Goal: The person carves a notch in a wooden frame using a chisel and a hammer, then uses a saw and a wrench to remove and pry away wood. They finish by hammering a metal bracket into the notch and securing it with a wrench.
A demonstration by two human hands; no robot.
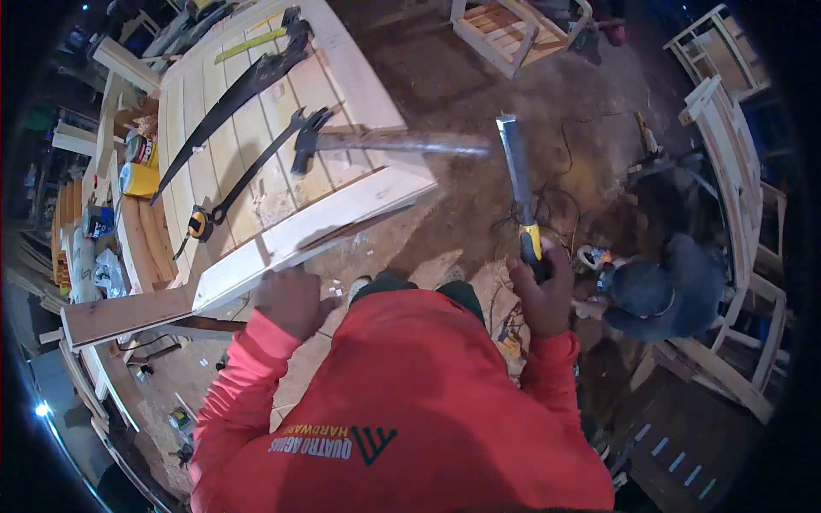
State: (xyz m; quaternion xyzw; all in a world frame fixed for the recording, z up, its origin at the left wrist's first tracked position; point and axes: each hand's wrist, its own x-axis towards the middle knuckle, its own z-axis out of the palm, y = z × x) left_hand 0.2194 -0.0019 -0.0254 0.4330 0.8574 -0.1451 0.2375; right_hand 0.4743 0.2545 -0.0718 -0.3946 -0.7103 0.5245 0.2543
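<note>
My right hand (pixel 545 291) is wrapped round the black and yellow handle of a chisel (pixel 517 171), its wide metal blade pointing up and away from me. My left hand (pixel 292 303) rests at the near edge of a slatted wooden panel (pixel 308 227), its fingers partly hidden under or against the frame. On the panel lie a hammer (pixel 393 142) with its handle sticking out past the right edge, a long dark wrench (pixel 256 167), a handsaw (pixel 227 107), a yellow ruler (pixel 251 44) and a small tape measure (pixel 199 225).
Another person in dark clothes and a cap (pixel 641 288) crouches at the right, near cables on the floor. Wooden frames (pixel 727 154) stand along the right side. A slatted wooden piece (pixel 513 30) is at the top. Cans (pixel 139 179) sit left of the panel.
</note>
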